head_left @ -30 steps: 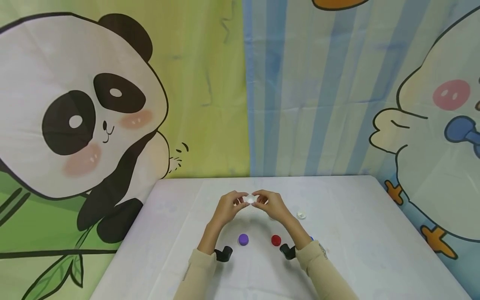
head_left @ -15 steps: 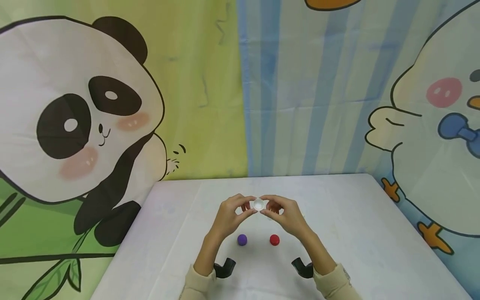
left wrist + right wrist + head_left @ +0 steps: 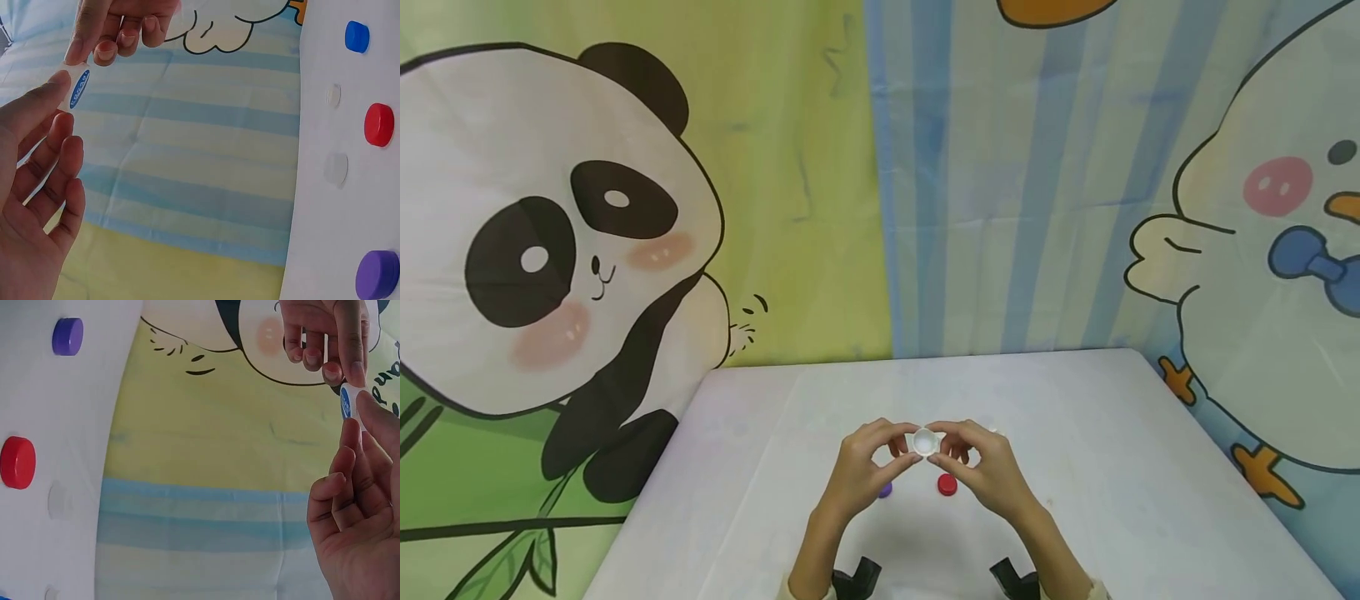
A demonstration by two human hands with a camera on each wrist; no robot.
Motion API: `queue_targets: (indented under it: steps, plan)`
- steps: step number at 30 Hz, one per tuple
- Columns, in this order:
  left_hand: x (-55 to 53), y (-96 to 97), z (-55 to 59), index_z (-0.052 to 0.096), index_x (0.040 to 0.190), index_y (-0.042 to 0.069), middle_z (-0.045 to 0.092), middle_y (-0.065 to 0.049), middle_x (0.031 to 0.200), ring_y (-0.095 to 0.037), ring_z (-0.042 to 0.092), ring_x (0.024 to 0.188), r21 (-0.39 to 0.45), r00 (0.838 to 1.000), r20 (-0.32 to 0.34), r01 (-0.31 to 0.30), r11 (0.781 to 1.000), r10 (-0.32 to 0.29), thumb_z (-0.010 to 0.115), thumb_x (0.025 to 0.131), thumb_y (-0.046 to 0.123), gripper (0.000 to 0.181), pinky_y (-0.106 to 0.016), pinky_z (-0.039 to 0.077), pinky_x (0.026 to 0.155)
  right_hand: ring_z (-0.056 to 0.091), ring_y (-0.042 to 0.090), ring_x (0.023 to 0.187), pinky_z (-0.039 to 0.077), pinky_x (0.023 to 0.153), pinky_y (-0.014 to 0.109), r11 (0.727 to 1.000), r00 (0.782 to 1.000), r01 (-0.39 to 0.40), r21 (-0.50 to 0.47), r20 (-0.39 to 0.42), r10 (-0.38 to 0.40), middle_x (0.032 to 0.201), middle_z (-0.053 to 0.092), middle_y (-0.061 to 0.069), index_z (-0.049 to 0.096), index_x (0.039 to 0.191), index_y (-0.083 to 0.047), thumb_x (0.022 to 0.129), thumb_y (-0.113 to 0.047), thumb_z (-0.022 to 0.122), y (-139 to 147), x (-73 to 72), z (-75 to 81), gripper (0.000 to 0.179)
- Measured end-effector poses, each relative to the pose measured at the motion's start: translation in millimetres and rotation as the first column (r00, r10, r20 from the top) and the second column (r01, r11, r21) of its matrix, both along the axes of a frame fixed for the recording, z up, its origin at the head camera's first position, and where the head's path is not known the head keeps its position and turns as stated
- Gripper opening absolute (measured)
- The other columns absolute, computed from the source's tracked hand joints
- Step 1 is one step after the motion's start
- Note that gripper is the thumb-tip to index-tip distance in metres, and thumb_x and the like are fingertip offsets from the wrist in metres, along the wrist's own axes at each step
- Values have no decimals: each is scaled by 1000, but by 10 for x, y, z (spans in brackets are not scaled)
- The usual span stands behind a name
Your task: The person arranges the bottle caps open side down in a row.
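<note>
A small white bottle cap is held up above the table between both hands, its hollow inside turned towards the head camera. My left hand pinches its left side with thumb and fingertip. On the other side, my right hand pinches it the same way. The remaining fingers of both hands are loosely bent. A blue oval logo with lettering marks the outer face of the white cap in the left wrist view. Below the hands lie a red bottle cap and a purple bottle cap, the purple one partly hidden.
On the white table, the left wrist view also shows a blue cap and two pale, whitish caps, the nearer pale cap beside the red one. A cartoon-printed curtain stands behind the table's far edge.
Both hands have come down and closer to the body, carrying the white cap, which shows more of its hollow inside. The hands now partly cover the purple cap. The head view has shifted slightly.
</note>
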State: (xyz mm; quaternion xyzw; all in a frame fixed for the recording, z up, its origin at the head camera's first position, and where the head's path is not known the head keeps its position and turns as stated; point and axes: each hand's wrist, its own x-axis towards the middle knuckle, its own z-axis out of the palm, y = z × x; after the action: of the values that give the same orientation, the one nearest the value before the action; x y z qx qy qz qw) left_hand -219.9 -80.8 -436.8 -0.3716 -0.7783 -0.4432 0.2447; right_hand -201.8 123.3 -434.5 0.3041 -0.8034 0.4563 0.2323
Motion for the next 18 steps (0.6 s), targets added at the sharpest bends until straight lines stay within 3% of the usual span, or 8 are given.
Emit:
queue_targets:
  steps: [13, 18]
  plan:
    - [35, 70, -60, 64, 103, 19, 55, 10, 73, -4, 52, 69, 4, 999, 42, 4, 1000, -4, 69, 79, 23, 25, -19, 43, 62, 47, 2, 64, 41, 50, 19, 1000, 998, 10, -22, -54, -11, 72, 56, -9, 62, 109, -14, 75, -14, 71, 37, 26, -112, 35]
    - [15, 110, -60, 64, 101, 14, 57, 5, 73, -9, 54, 68, 22, 997, 75, 11, 1000, -12, 71, 76, 15, 26, -19, 43, 59, 47, 1, 66, 40, 51, 18, 1000, 997, 20, -3, -77, -21, 72, 55, -10, 61, 110, -15, 76, -15, 71, 69, -6, -129, 35]
